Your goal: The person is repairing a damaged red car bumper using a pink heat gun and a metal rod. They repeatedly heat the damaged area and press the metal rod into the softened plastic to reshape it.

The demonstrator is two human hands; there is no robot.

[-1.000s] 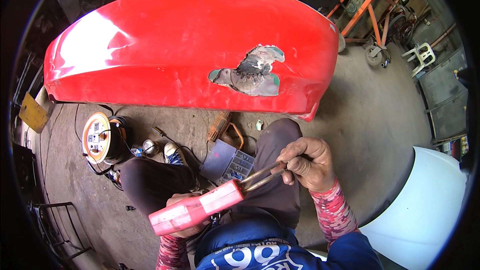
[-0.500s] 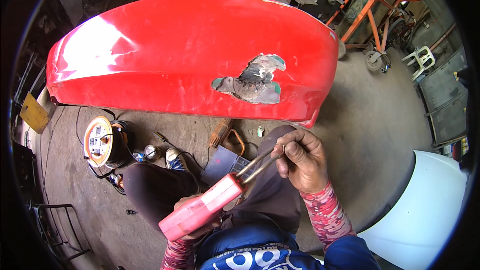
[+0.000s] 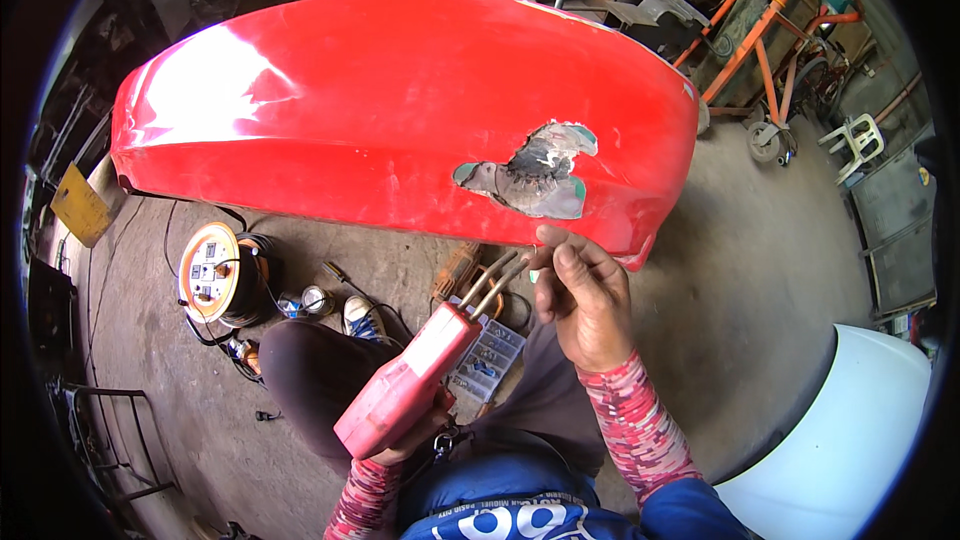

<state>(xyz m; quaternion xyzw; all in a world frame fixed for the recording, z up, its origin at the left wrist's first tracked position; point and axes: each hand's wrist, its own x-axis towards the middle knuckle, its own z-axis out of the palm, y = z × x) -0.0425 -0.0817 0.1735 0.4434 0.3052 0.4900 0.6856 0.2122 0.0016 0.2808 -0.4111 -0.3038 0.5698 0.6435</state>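
The person's left hand [image 3: 428, 426] has its grip closed around a red hand tool [image 3: 408, 380], which slants above the lap with its 2 metal prongs [image 3: 498, 290] pointing far and right. The right hand [image 3: 592, 305] is raised just beside the prong tips, thumb and fingers partly curled; I cannot tell whether its grip holds anything or touches the metal. On the far side lies a large red panel [image 3: 370, 120] with a ragged damaged patch [image 3: 540, 180] toward its right end. On the floor [image 3: 730, 260] between the panel and the person, a cable reel [image 3: 208, 272] stands at left, while an orange-brown power tool [image 3: 457, 270] and a compartment box [image 3: 492, 352] of small parts sit near the middle. A white panel [image 3: 840, 440] lies at near right.
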